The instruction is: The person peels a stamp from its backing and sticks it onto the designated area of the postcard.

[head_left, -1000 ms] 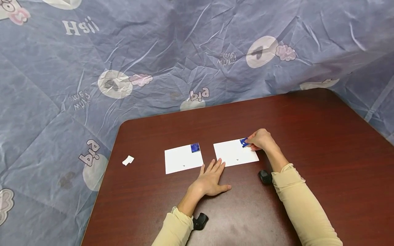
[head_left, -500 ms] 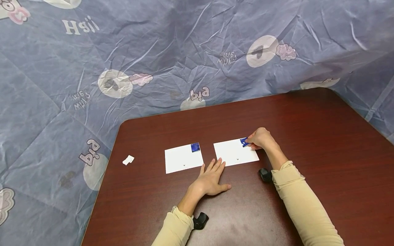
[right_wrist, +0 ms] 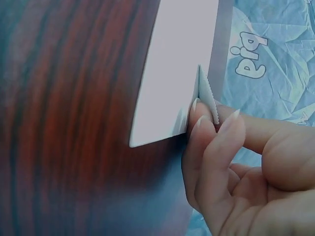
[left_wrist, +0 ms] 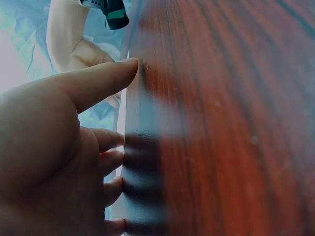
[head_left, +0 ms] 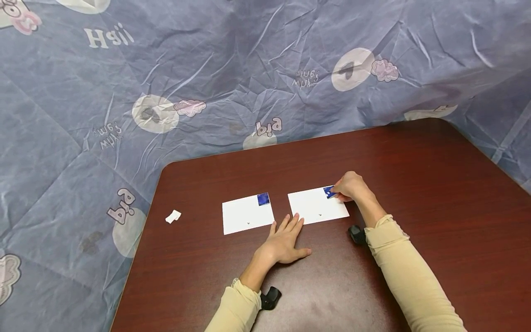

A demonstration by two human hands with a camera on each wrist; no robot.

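Observation:
Two white cards lie side by side on the dark red wooden table. The left card (head_left: 244, 216) bears a blue stamp (head_left: 263, 199) in its upper right corner. At the same corner of the right card (head_left: 309, 206), my right hand (head_left: 352, 186) pinches another blue stamp (head_left: 327, 192) by its right side. In the right wrist view, one part of that stamp (right_wrist: 206, 93) stands up from the card, showing a pale, toothed edge. My left hand (head_left: 282, 246) lies with fingers spread, its fingertips at the right card's lower left corner.
Small white paper pieces (head_left: 173, 216) lie toward the table's left edge. A wrinkled blue printed cloth (head_left: 232, 74) hangs behind the table (head_left: 199, 263). Black devices (head_left: 270, 299) sit at both wrists.

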